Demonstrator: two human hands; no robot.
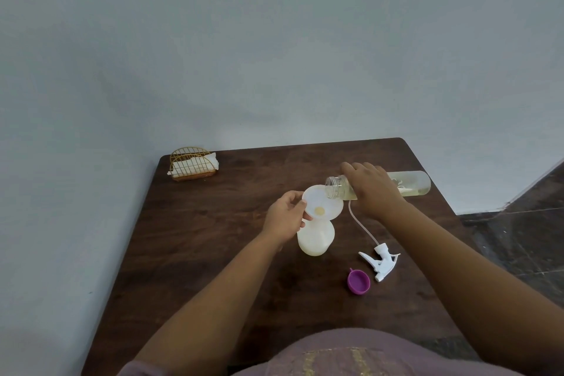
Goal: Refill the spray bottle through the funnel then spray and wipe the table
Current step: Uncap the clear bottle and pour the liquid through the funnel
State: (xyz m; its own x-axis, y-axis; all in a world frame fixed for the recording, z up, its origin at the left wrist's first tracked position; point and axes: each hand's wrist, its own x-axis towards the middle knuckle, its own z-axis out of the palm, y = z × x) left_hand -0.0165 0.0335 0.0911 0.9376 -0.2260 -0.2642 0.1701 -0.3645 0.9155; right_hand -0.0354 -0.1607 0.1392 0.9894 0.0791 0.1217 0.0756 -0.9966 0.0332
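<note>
One spray bottle point(316, 236), white and translucent, stands mid-table with its top off. One white funnel point(323, 202) sits in its neck, a small pool of yellowish liquid at the funnel's centre. Your left hand point(285, 217) pinches the funnel's left rim, thumb on top, fingers curled under. Your right hand point(372, 188) wraps around one clear refill bottle point(409, 183), held almost level, open mouth over the funnel's right edge; pale yellow liquid lies along its lower side. One trigger sprayer head point(381, 261) lies on the table point(213, 238) to the near right of the spray bottle, its thin dip tube point(360, 226) curving far-left toward the funnel. One purple cap point(358, 281) lies just near-left of the sprayer head, apart from it. One gold wire napkin holder point(192, 163) with white napkins stands at the far left corner, well apart from everything else. Two bare forearms in view.
</note>
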